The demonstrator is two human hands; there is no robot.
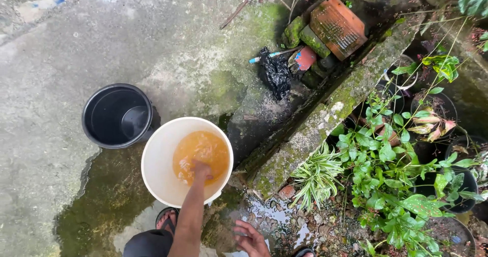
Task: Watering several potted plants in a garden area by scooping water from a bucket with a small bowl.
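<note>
- Reaching down into the white bucket [157,158], the left hand [202,169] is at the surface of the orange-brown water [203,153]; its fingers are partly under the water, so I cannot tell if they are spread, closed, or holding something.
- The right hand [250,238] stays low at the bottom edge of the view, fingers loosely spread, holding nothing, above the wet stony ground [277,219].
- Judging from this, the step in hand seems to be stirring or rinsing something inside the cloudy water. The next move probably calls for steady support of the bucket, because only one hand works in it and the other is apart from it.
- The white bucket stands upright on the wet concrete [61,135], just in front of the person's sandalled foot [166,219]. Its long axis is vertical and its mouth points straight up to the camera.
- A black bucket [118,116] stands just beside it on the left, also upright, and looks nearly dry inside.
- On the right, a mossy concrete ledge [325,120] runs diagonally, with green potted plants [391,170] behind it and old bricks [336,27] further up.
</note>
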